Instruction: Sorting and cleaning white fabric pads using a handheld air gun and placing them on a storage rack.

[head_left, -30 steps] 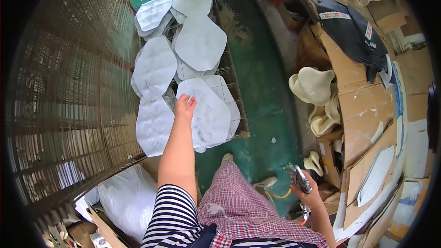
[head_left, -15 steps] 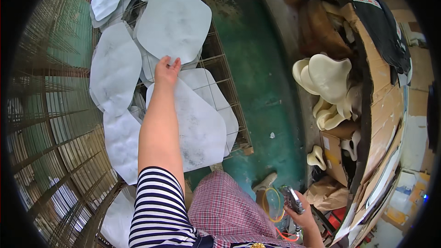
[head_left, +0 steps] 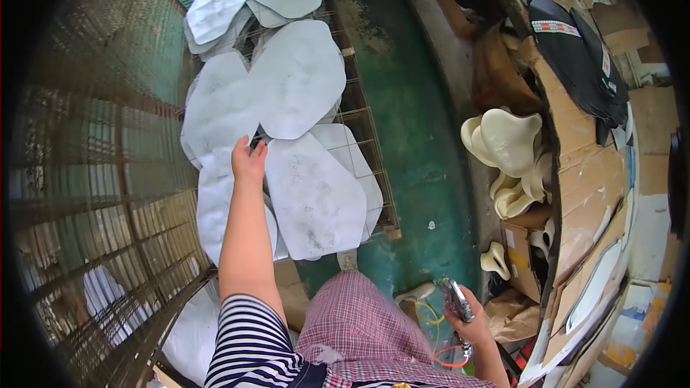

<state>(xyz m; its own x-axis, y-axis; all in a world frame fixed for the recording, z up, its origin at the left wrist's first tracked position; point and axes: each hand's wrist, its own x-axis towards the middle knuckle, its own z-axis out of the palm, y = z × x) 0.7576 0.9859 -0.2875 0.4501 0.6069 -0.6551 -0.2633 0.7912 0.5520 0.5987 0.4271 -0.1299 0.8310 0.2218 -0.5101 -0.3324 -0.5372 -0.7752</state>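
Note:
My left hand (head_left: pixel 249 162) reaches forward over a wire rack, its fingers apart and slightly curled. It is at the lower edge of a left-hand pale grey sheet (head_left: pixel 219 104); I cannot tell whether the fingertips touch it. Beside the hand lie two more rounded flat sheets, an upper one (head_left: pixel 298 79) and a nearer, smudged one (head_left: pixel 316 197). Another sheet (head_left: pixel 228 208) is partly behind my forearm. Low on the right, my right hand (head_left: pixel 471 322) is wrapped round a metal spray gun (head_left: pixel 456 300) with an orange hose (head_left: pixel 451 365) below it.
Wire racks (head_left: pixel 115 165) rise along the left. The rack with the sheets (head_left: pixel 370 136) borders a green floor (head_left: pixel 424 151). At right are cream moulded pieces (head_left: pixel 510 140), cardboard (head_left: pixel 586 172), a dark cloth item (head_left: pixel 578 65) and brown paper (head_left: pixel 514 316).
My left hand has moved nearer to me, from the upper sheet's edge to the left-hand sheet's. Those two sheets now overlap where a gap showed. The view has shifted; my right hand keeps the spray gun.

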